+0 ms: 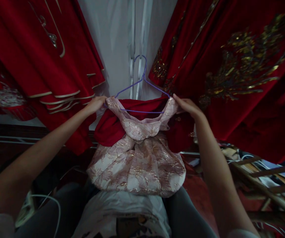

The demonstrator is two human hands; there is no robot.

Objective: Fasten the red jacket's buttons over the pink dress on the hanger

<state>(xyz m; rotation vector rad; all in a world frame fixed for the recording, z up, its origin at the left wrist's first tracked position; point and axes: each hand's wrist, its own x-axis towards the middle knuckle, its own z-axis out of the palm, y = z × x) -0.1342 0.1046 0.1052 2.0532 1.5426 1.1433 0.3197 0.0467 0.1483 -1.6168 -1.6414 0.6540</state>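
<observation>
A pale pink and gold brocade dress (142,165) with a gathered skirt hangs in front of me on a purple wire hanger (144,74). My left hand (98,104) is closed on the dress's left shoulder, at one end of the hanger. At the opposite shoulder my right hand (185,105) pinches the fabric, the thumb lying along the top edge. The hanger's lower bar crosses the open neckline. Red cloth (111,127) shows behind and beside the bodice. The fingertips of both hands are partly hidden behind the dress.
Red garments with pale trim (65,76) hang at the left, and red ones with gold sequins (241,66) at the right. Between them stands a pale wall (115,39) with vertical metal strips. A wooden rack (268,188) and a white cable (58,208) are lower down.
</observation>
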